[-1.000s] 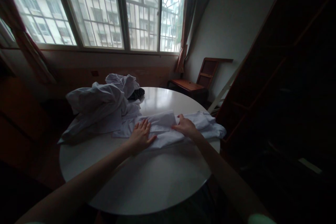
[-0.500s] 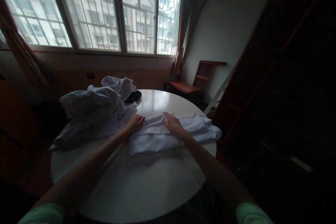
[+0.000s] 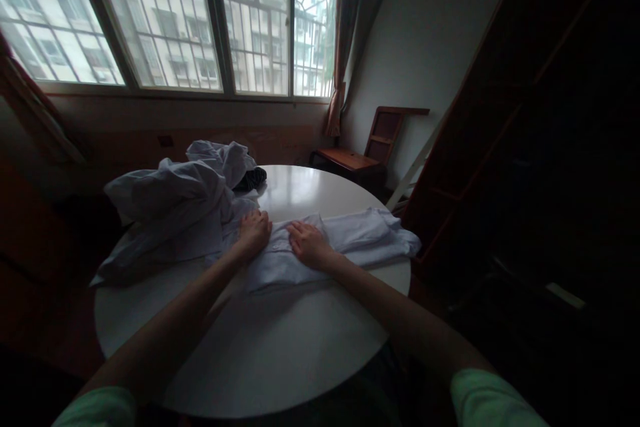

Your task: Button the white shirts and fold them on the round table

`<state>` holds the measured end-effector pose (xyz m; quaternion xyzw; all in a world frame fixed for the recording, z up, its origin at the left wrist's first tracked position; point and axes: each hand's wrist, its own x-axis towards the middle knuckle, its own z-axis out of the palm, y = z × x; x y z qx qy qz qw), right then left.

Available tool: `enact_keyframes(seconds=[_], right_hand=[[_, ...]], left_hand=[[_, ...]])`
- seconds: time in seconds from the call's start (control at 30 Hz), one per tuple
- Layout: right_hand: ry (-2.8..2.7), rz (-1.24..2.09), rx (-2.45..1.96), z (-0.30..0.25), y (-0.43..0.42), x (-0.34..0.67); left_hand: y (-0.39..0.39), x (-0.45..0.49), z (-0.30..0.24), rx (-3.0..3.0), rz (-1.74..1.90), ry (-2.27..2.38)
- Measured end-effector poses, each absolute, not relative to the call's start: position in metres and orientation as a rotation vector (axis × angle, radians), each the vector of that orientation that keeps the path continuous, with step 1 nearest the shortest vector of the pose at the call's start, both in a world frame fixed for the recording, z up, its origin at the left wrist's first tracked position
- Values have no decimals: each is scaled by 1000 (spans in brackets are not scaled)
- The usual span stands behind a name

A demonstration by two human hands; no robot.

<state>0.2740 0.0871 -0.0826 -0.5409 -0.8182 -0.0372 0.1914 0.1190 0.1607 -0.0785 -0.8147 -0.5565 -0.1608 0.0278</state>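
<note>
While the flat right hand (image 3: 310, 245) hides white cloth (image 3: 360, 237), the left hand (image 3: 254, 232) (curled) has an unclear grip.

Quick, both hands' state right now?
Left hand: half-curled at the left end of the flat white cloth; grip can't be told.
Right hand: open, laid on the cloth.

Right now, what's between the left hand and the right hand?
In the head view, part of the folded white cloth lies between the left hand and right hand.
</note>
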Motion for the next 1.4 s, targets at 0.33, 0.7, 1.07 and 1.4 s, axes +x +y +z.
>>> enact_keyframes(seconds=[0.33, 0.7, 1.07, 1.4], right_hand=[[-2251, 123, -1674, -92, 108, 314], [-2177, 162, -1747, -97, 118, 333], [-1438, 163, -1814, -81, 112, 349], [-1576, 250, -1809, -79, 108, 352]], left_hand=[[126, 119, -89, -2683, -411, -1523], [130, 99, -93, -2650, -446, -1635], [146, 89, -100, -2764, -1121, -1675], [146, 89, -100, -2775, -1098, -1637]])
